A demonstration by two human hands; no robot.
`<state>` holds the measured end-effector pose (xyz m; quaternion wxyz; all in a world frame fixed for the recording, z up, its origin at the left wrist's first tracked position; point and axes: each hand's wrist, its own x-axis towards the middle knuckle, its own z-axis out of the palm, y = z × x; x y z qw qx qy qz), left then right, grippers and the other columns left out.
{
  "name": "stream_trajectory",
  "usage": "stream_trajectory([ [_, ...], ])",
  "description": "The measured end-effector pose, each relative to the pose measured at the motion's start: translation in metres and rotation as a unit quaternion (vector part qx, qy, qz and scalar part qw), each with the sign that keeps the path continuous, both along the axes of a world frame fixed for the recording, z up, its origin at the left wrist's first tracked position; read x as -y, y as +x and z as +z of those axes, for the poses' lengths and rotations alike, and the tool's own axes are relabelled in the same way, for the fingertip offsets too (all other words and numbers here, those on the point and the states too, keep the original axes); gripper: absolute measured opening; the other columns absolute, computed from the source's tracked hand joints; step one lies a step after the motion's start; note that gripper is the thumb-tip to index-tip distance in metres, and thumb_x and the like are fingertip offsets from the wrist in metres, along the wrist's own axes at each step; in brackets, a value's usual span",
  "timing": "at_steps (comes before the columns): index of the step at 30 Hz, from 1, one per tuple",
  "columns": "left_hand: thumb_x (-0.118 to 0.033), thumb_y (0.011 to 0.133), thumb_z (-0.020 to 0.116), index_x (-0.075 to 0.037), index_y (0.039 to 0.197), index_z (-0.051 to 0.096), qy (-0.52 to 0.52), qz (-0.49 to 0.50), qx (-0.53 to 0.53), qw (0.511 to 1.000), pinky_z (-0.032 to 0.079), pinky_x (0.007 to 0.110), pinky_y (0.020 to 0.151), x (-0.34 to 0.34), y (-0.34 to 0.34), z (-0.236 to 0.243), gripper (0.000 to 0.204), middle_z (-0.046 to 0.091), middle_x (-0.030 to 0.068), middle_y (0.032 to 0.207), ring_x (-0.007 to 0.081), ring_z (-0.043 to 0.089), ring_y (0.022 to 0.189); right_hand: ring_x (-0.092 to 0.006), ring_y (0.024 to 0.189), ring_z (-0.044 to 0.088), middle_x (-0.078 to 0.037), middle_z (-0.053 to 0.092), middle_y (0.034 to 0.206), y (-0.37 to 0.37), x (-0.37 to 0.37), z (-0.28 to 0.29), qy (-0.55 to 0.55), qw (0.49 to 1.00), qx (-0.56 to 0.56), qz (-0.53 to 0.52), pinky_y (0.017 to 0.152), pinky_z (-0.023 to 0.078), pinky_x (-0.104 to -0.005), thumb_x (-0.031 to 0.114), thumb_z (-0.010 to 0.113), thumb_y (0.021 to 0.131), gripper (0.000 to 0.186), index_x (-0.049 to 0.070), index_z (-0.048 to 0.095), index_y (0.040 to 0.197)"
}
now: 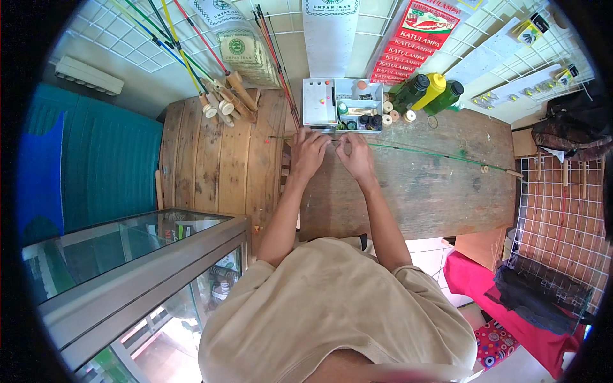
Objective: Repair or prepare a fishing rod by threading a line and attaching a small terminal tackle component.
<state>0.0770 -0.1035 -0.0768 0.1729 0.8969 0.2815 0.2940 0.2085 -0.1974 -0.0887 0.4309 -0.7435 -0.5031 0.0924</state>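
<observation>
A thin green fishing rod (pixel 434 153) stretches sideways over the table, its pale handle end at the right edge and its dark thin end out past my left hand. Near the thin end, my left hand (pixel 309 155) is closed on the rod, fingertips pressed together. Close beside it, my right hand (pixel 356 157) pinches the rod with thumb and fingers. A short gap separates the two hands. What lies right between the fingertips is too small to make out. Just beyond the hands stands a white compartment box (pixel 381 110) holding small jars and bottles.
Wooden spools (pixel 409 115) and green and yellow bottles (pixel 435 89) stand right of the box. Several rods with wooden handles (pixel 239 89) lean at the back left. A glass display case (pixel 153 255) is at the near left. Wire racks with packets line the wall.
</observation>
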Motion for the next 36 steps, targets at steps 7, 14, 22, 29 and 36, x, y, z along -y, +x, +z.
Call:
stream_trajectory([
  [7, -0.013, 0.080, 0.066, -0.013, 0.093, 0.070, 0.006, -0.008, -0.015, 1.000, 0.042, 0.040, 0.087, 0.006, 0.007, -0.002, 0.014, 0.066, -0.0016, 0.094, 0.0239, 0.052, 0.097, -0.0316, 0.084, 0.059, -0.011, 0.063, 0.081, 0.006, 0.008, -0.003, -0.011, 1.000, -0.022, -0.012, 0.075, 0.048, -0.0422, 0.011, 0.064, 0.077, 0.014, 0.005, 0.058, 0.088],
  [14, -0.011, 0.078, 0.068, -0.014, 0.093, 0.072, -0.007, -0.012, -0.004, 1.000, 0.044, 0.040, 0.086, 0.014, 0.016, 0.000, 0.016, 0.067, -0.0006, 0.091, 0.0250, 0.053, 0.094, -0.0305, 0.080, 0.061, -0.012, 0.063, 0.080, 0.009, 0.010, -0.004, 0.009, 0.998, -0.046, -0.040, 0.073, 0.049, -0.0411, 0.009, 0.064, 0.076, 0.012, 0.003, 0.059, 0.086],
  [22, -0.015, 0.080, 0.069, -0.015, 0.095, 0.072, -0.005, 0.013, 0.004, 1.000, 0.040, 0.039, 0.084, 0.009, 0.013, 0.000, 0.015, 0.068, -0.0002, 0.088, 0.0246, 0.053, 0.093, -0.0289, 0.077, 0.061, -0.013, 0.062, 0.079, 0.015, 0.014, -0.005, 0.021, 0.996, -0.069, -0.051, 0.071, 0.049, -0.0378, 0.008, 0.065, 0.075, 0.012, 0.002, 0.059, 0.084],
  [29, -0.017, 0.081, 0.068, -0.015, 0.094, 0.072, 0.000, 0.023, -0.007, 1.000, 0.039, 0.038, 0.083, 0.010, 0.008, 0.003, 0.014, 0.069, -0.0003, 0.089, 0.0238, 0.053, 0.093, -0.0287, 0.077, 0.061, -0.013, 0.062, 0.080, 0.014, 0.011, -0.004, 0.032, 0.995, -0.072, -0.067, 0.070, 0.049, -0.0376, 0.009, 0.066, 0.075, 0.014, 0.001, 0.059, 0.085],
  [36, -0.017, 0.082, 0.066, -0.014, 0.094, 0.071, -0.009, -0.028, -0.002, 1.000, 0.040, 0.040, 0.083, 0.013, 0.011, -0.001, 0.014, 0.069, -0.0008, 0.092, 0.0223, 0.054, 0.094, -0.0304, 0.078, 0.063, -0.014, 0.063, 0.081, 0.013, 0.012, -0.013, -0.003, 0.995, -0.076, -0.069, 0.070, 0.049, -0.0395, 0.010, 0.067, 0.075, 0.016, 0.003, 0.060, 0.087],
])
